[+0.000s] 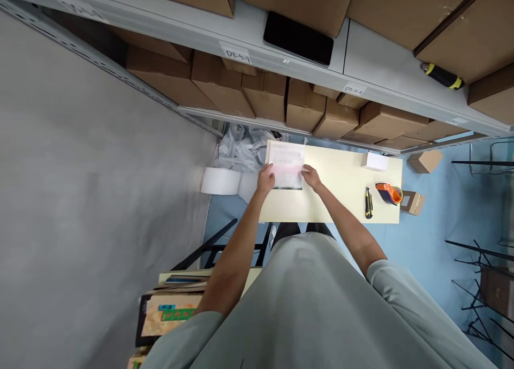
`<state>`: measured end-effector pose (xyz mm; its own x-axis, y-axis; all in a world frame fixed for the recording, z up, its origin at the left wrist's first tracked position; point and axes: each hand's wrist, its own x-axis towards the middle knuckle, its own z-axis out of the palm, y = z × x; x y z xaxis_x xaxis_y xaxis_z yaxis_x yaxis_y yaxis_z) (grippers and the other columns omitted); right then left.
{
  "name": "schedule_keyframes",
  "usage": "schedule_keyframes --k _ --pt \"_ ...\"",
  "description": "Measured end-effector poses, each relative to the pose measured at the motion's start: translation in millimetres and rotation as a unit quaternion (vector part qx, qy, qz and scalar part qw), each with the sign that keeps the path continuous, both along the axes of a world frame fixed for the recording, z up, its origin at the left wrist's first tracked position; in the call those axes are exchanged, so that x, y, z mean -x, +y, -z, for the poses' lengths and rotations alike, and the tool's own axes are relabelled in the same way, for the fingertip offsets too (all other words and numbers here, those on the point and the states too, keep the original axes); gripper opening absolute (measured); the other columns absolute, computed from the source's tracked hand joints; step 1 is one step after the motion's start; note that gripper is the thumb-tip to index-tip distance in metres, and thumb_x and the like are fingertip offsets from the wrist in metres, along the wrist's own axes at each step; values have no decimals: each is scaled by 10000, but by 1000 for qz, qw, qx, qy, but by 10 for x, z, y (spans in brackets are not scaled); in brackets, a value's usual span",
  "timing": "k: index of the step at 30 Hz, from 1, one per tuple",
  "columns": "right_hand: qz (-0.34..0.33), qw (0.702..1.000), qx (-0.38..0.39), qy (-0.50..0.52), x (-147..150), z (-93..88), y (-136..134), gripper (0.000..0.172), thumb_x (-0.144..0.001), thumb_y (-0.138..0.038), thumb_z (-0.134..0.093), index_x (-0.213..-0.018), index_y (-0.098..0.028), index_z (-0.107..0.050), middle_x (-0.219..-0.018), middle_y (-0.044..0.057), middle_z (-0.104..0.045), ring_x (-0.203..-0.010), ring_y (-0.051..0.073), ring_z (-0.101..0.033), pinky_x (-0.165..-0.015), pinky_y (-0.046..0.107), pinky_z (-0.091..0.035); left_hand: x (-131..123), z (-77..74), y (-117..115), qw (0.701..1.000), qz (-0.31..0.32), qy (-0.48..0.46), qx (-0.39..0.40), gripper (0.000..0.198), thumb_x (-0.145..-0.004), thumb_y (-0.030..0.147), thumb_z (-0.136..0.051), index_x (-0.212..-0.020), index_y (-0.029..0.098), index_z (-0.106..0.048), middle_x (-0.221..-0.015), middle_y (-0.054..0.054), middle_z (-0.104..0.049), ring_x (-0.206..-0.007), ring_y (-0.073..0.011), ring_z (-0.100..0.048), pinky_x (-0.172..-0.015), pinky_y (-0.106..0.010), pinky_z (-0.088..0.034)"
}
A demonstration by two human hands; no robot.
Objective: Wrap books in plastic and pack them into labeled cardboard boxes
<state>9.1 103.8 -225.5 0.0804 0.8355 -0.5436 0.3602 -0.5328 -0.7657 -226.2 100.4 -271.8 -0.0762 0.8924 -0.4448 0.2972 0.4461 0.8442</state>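
Left hand (265, 179) is lying on the left edge of a flat clear packet (286, 165), fingers bent down onto it. The right hand (311, 176) is sitting on the packet's right edge, likewise part-curled. Whether either hand is pinching the packet or only pressing on it cannot be told (frame is soft there).

The packet is lying flat at the upper left corner of the pale bench (341, 205), near frame centre.

Toward the bench's right end, well apart from both hands:
- a small white box (374, 161) is sitting at the upper edge
- a utility knife (368, 203) and an orange tape dispenser (388, 193) are lying just beside each other

Left of the bench, a white foam roll (220, 180) is lying on its side, with crumpled plastic wrap (241, 147) just above it in frame. Cardboard boxes (305, 109) on a grey shelf (373, 63) are filling the top of the frame. A black tablet (298, 38) is lying on that shelf, upper centre.
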Motion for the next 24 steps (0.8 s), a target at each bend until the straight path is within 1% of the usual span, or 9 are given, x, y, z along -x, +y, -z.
schedule_keyframes --k 2,4,7,10,12,14,19,21,24 --pt "27 999 15 -14 -50 -73 -105 331 -857 -366 -755 -1155 -220 -757 -1259 131 -832 -1171 303 -761 -1184 542 -593 11 -15 -56 1000 -3 -1 -3 608 -895 198 -723 -1498 118 -732 -1659 -211 -661 -1672 -397 -498 -1456 -562 -304" --pt "45 999 21 -19 -107 -193 -235 296 -850 -364 -777 -1107 -217 -766 -1311 147 -826 -1191 297 -766 -1194 525 -588 -2 -82 -169 1000 -6 -9 1 591 -920 257 -745 -1498 138 -723 -1669 -212 -652 -1650 -396 -527 -1418 -569 -374" --pt "49 999 11 -12 -183 -417 -453 253 -849 -385 -770 -1034 -212 -770 -1307 151 -837 -1163 282 -773 -1180 515 -595 -81 -265 -435 999 -20 -30 -1 528 -961 367 -761 -1440 145 -740 -1611 -230 -694 -1523 -396 -652 -1324 -563 -498" --pt "33 999 -1 3 -227 -635 -657 304 -847 -481 -751 -1012 -226 -765 -1216 113 -862 -1104 272 -776 -1103 515 -634 -217 -507 -768 997 -37 -61 -28 435 -981 411 -746 -1341 169 -774 -1517 -211 -765 -1425 -365 -727 -1242 -526 -579" --pt "6 1000 -10 16 -243 -759 -769 380 -840 -567 -729 -1021 -235 -766 -1166 104 -867 -1064 275 -785 -1031 504 -658 -320 -675 -992 993 -44 -94 -48 382 -995 435 -722 -1290 201 -781 -1447 -181 -808 -1383 -341 -759 -1200 -521 -613" --pt "-28 999 -20 42 -261 -865 -861 467 -819 -644 -717 -1035 -234 -774 -1166 125 -868 -1044 288 -802 -983 489 -664 -418 -843 -1204 990 -64 -111 -64 361 -1009 469 -699 -1256 218 -777 -1348 -160 -848 -1308 -318 -800 -1162 -520 -639" --pt "-126 984 -45 113 -329 -1075 -1069 602 -803 -735 -762 -1110 -219 -796 -1234 189 -867 -1102 331 -830 -986 499 -653 -547 -1294 -1783 974 -152 -105 -130 382 -1014 565 -700 -1170 229 -790 -1201 -125 -878 -1170 -286 -843 -1115 -486 -660" --pt "-178 974 -54 129 -328 -1123 -1169 599 -840 -740 -761 -1131 -218 -800 -1234 194 -870 -1100 333 -836 -988 508 -653 -547 -1483 -2102 964 -201 -78 -159 396 -1010 598 -712 -1123 229 -799 -1173 -121 -876 -1137 -291 -842 -1118 -495 -651" --pt "-248 955 -61 150 -244 -1155 -1361 575 -875 -724 -769 -1142 -216 -806 -1198 187 -880 -1071 331 -844 -988 518 -653 -554 -1744 -2693 940 -285 -41 -184 403 -1002 624 -747 -1065 228 -792 -1170 -121 -870 -1148 -296 -830 -1142 -505 -631"
